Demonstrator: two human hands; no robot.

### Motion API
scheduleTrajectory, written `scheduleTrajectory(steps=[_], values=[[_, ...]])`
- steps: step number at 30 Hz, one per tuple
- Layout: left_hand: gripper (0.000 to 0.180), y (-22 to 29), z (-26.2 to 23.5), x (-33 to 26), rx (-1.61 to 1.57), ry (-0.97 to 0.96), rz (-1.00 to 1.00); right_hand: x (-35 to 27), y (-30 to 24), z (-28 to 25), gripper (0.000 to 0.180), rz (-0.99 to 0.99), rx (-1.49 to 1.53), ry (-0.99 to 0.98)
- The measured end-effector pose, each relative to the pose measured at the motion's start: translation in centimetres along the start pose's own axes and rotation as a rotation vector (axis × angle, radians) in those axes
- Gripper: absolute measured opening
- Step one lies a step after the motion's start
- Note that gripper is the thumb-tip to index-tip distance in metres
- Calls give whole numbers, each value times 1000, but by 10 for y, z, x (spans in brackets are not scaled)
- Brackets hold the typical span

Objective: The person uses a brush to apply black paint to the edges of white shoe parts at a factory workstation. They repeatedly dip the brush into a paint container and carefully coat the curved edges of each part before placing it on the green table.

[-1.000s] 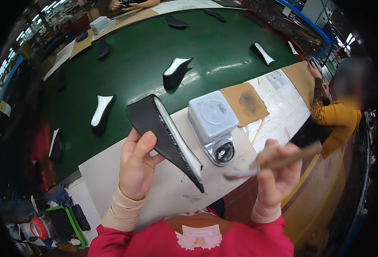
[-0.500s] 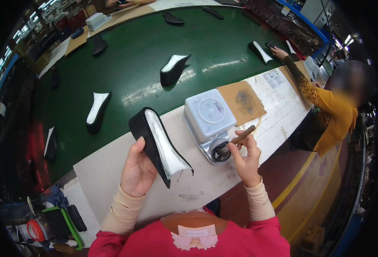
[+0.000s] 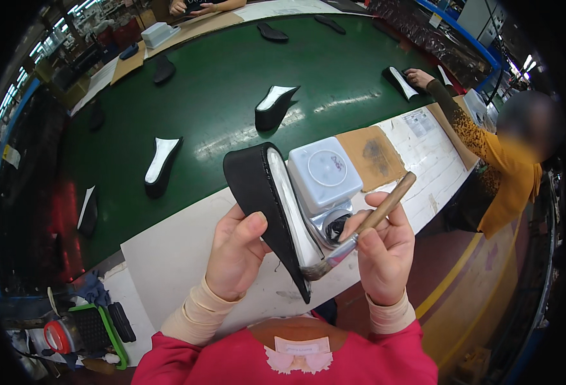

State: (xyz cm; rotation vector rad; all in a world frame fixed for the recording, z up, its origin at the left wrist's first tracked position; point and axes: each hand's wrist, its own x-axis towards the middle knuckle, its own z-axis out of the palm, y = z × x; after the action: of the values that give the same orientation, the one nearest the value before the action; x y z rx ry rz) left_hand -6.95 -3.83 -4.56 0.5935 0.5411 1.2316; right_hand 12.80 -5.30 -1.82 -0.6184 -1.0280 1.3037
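Note:
Tilted on its side, a black wedge shoe sole [image 3: 257, 186] with a white inner face is gripped by my left hand [image 3: 236, 253], thumb on the black side wall. My right hand [image 3: 385, 256] holds a brush [image 3: 385, 206] with a wooden handle, pinched near its metal collar. The dark bristles touch or nearly touch the narrow lower end of the sole's white face. Just beyond the brush stands a glue dispenser [image 3: 324, 173], a pale plastic tank on a metal base with a round, dark-stained cup [image 3: 335, 228]. The sole partly hides the base.
A green conveyor belt [image 3: 219, 109] carries several wedge soles, one [image 3: 276, 108] near its middle. Cardboard [image 3: 372, 154] lies beside the dispenser. At right, a co-worker in a yellow top [image 3: 510, 173] reaches over the belt. A green-rimmed basket [image 3: 113, 333] sits at lower left.
The brush has come out of the dispenser cup to the sole's lower end. My left hand has moved right and turned the sole, showing more of its black side.

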Motion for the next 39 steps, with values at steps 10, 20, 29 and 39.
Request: scheduleTrajectory(steps=[10, 20, 29, 39], values=[[50, 8, 19, -4, 16, 6, 152, -2, -4, 16, 48, -430, -230, -7], [54, 14, 23, -2, 92, 58, 200, 0, -20, 12, 52, -547, -534, -193], [57, 19, 18, -1, 161, 67, 209, 3, -26, 17, 49, -546, -580, -231], [44, 17, 20, 1, 224, 124, 240, -3, -27, 14, 53, -612, -713, -264]])
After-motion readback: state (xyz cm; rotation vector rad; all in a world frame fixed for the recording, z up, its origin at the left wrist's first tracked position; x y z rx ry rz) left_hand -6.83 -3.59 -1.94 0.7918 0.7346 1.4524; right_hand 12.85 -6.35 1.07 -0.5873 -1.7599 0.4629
